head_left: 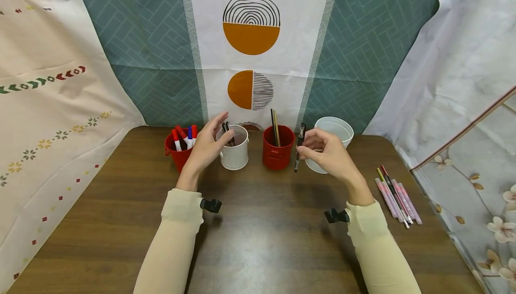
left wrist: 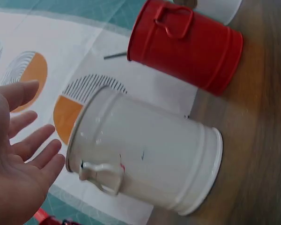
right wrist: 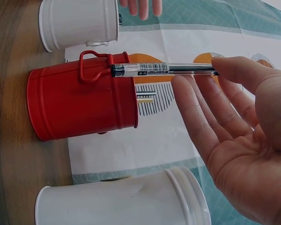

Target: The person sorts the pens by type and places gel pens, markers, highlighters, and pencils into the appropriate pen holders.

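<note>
My right hand (head_left: pixel 327 151) pinches a black pen with a clear barrel (right wrist: pixel 145 70) between thumb and fingers. The pen hangs nearly upright in the head view, between a red bucket (head_left: pixel 278 151) and a white bucket (head_left: pixel 336 126) partly behind the hand. Long pencils (head_left: pixel 275 126) stand in that red bucket. At the left, my left hand (head_left: pixel 206 147) is beside the rim of another white bucket (left wrist: pixel 145 150), its fingers spread and holding nothing. Black pens (head_left: pixel 226 129) stick up from this bucket, partly behind the thumb.
Red and blue capped markers (head_left: pixel 177 138) stand in a red bucket (head_left: pixel 173 155) at far left, partly hidden by the left hand. Several pink pens and some pencils (head_left: pixel 397 195) lie on the right of the wooden table (head_left: pixel 258 240). Patterned cloth (head_left: pixel 258 61) hangs behind.
</note>
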{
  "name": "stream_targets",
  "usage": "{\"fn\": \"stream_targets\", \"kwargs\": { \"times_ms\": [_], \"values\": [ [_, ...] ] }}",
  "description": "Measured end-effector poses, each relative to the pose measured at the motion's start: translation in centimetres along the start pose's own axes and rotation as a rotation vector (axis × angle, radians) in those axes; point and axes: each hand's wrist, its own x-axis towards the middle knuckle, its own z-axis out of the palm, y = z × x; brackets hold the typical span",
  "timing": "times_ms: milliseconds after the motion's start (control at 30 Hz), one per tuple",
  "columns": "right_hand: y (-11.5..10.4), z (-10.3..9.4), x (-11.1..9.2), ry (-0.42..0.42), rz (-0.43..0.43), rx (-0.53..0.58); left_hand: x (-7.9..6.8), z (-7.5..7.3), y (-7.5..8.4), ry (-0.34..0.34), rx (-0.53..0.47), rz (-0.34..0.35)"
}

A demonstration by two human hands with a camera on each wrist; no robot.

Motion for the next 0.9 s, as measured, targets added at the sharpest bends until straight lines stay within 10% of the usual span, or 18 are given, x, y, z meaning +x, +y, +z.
{"fn": "stream_targets", "kwargs": {
  "times_ms": [900],
  "values": [
    [0.1, 0.3, -0.1, -0.013, -0.009, -0.026, -2.0, -0.8, -3.6, -0.164, -0.028, -0.193]
  ]
}}
